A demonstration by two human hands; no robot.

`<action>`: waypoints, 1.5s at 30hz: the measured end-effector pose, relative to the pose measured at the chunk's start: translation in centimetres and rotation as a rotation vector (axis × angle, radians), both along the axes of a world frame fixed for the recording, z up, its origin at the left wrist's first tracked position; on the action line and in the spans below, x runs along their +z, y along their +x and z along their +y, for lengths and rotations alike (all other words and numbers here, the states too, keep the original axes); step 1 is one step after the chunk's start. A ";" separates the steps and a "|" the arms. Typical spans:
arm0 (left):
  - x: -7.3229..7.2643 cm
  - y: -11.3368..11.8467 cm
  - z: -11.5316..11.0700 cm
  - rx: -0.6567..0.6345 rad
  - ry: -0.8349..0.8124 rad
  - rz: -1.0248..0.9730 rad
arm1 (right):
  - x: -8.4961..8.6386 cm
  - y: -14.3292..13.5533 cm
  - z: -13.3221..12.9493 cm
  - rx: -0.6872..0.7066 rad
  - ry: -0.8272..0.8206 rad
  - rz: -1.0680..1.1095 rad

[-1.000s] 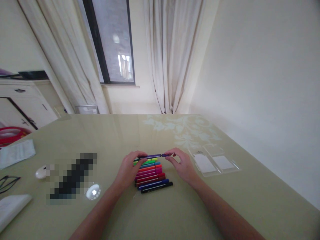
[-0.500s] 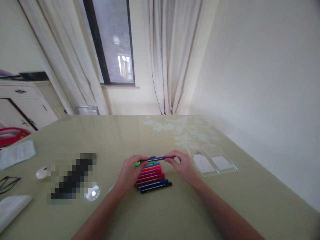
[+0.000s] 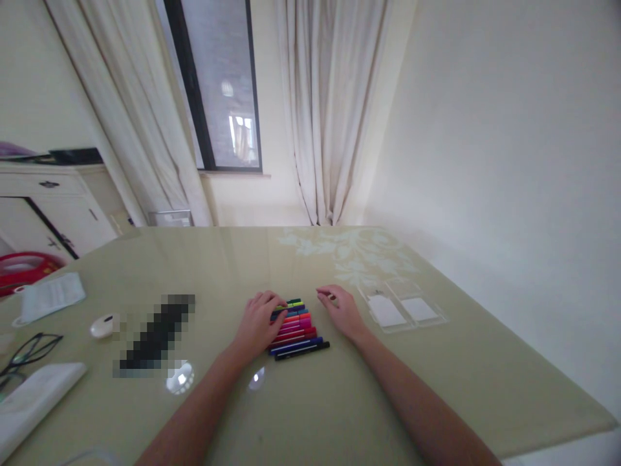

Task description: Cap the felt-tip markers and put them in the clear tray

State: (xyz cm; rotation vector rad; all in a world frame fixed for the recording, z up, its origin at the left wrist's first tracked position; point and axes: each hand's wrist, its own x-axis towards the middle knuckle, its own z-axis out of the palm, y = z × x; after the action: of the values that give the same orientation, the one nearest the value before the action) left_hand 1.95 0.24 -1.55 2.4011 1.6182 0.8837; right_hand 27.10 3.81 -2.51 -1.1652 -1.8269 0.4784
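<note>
Several felt-tip markers lie side by side in a row on the table: a black marker (image 3: 303,351) nearest me, then blue, red, pink and orange ones, with green ones at the far end. My left hand (image 3: 259,320) covers the row's left ends, thumb and fingers closed around a dark purple marker (image 3: 297,308) that lies low among the far ones. How firmly it grips is hard to see. To the right of the row, my right hand (image 3: 342,309) is held with loosely curled fingers, apart from the markers and with nothing visible in it.
A clear plastic case (image 3: 407,310) lies opened flat beyond my right hand. On the left are a white mouse (image 3: 104,326), a blurred-out dark object (image 3: 155,336), glasses (image 3: 36,349), a face mask (image 3: 52,296) and a white slab-like object (image 3: 39,404). A wall borders the table's right.
The purple marker, held between both hands before, has come down among the far markers under my left hand. My right hand has let go of it and drawn slightly away.
</note>
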 end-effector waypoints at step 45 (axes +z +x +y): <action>-1.3 4.7 2.4 0.220 -0.136 0.365 | -0.7 -0.6 2.2 -0.191 -0.112 -0.322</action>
State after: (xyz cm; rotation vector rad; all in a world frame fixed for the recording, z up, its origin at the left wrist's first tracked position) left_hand 6.67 2.66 -2.85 2.4255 2.0258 0.3533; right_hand 26.48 6.04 -3.17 -1.5499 -1.9508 0.2985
